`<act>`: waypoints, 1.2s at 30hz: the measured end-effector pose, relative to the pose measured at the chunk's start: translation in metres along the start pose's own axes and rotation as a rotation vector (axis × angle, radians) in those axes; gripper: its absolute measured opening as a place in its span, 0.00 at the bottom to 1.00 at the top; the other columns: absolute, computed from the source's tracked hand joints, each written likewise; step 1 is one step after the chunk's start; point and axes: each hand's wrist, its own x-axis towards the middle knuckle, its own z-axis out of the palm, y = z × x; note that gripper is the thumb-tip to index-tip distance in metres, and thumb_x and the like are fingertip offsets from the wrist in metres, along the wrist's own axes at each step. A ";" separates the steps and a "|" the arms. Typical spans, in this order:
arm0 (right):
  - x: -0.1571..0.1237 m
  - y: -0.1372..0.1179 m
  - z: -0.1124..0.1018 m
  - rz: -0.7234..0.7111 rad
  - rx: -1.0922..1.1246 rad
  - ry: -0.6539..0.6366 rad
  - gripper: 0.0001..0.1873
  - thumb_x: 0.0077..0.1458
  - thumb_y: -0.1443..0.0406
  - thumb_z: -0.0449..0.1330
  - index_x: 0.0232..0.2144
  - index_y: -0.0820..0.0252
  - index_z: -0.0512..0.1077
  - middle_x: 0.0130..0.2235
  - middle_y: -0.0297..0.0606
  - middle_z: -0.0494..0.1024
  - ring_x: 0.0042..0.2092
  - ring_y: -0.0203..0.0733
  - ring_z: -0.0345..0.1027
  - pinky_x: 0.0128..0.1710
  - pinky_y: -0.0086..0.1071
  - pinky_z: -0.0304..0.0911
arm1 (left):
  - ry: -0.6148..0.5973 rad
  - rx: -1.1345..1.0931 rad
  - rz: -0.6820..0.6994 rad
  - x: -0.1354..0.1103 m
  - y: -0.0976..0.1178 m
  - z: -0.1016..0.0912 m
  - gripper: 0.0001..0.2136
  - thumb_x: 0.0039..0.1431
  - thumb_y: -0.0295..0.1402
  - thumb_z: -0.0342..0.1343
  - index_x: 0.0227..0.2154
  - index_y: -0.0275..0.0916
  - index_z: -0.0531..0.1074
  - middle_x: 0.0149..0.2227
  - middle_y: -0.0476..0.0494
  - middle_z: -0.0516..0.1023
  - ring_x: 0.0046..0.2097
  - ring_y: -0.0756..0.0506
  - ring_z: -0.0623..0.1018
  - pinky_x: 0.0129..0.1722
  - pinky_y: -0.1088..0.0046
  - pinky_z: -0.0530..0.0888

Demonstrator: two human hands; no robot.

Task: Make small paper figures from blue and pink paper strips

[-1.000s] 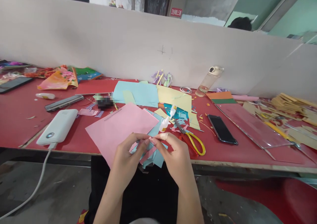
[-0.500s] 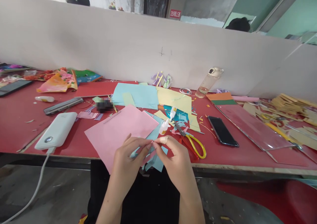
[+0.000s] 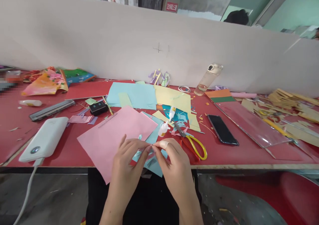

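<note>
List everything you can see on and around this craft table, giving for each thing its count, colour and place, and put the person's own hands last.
table: 1, red, across the view
pink sheet: 1, pink, front centre
blue sheet: 1, light blue, behind the pink sheet
yellow sheet: 1, pale yellow, right of the blue sheet
glue bottle: 1, white, lying right of the pink sheet
scissors: 1, yellow handles, right of the hands
phone: 1, black, right of the scissors
power bank: 1, white, front left, cabled
water bottle: 1, clear, against the partition
partition: 1, grey, behind the table
paper scrap: 1, small, colour unclear, pinched between both hands
left hand: pinching the scrap
right hand: pinching the scrap, pale wrap on one fingertip
</note>
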 end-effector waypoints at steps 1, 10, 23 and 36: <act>0.000 0.000 0.001 -0.010 -0.018 0.009 0.05 0.67 0.72 0.59 0.38 0.58 0.72 0.35 0.38 0.79 0.39 0.42 0.74 0.40 0.33 0.68 | -0.004 0.011 0.012 0.001 0.000 0.001 0.06 0.68 0.29 0.55 0.36 0.46 0.74 0.35 0.55 0.81 0.40 0.47 0.80 0.67 0.48 0.62; -0.002 -0.004 -0.002 0.052 0.086 0.015 0.04 0.67 0.69 0.61 0.43 0.58 0.75 0.36 0.36 0.78 0.40 0.40 0.74 0.41 0.30 0.69 | -0.009 -0.021 -0.009 0.001 -0.001 0.000 0.06 0.69 0.30 0.53 0.35 0.45 0.73 0.35 0.54 0.80 0.37 0.49 0.79 0.68 0.50 0.63; -0.002 -0.014 -0.008 0.119 0.257 -0.016 0.05 0.66 0.68 0.60 0.37 0.55 0.75 0.36 0.32 0.79 0.40 0.36 0.75 0.41 0.26 0.68 | 0.018 -0.087 0.016 -0.004 0.006 -0.012 0.04 0.68 0.31 0.56 0.37 0.44 0.75 0.36 0.49 0.79 0.41 0.46 0.80 0.62 0.58 0.72; -0.002 -0.013 -0.016 0.241 0.286 -0.104 0.05 0.66 0.63 0.61 0.36 0.54 0.76 0.35 0.31 0.80 0.39 0.37 0.75 0.41 0.26 0.67 | -0.116 -0.118 0.040 -0.004 0.001 -0.021 0.06 0.68 0.29 0.56 0.42 0.48 0.75 0.38 0.54 0.80 0.41 0.49 0.82 0.68 0.57 0.65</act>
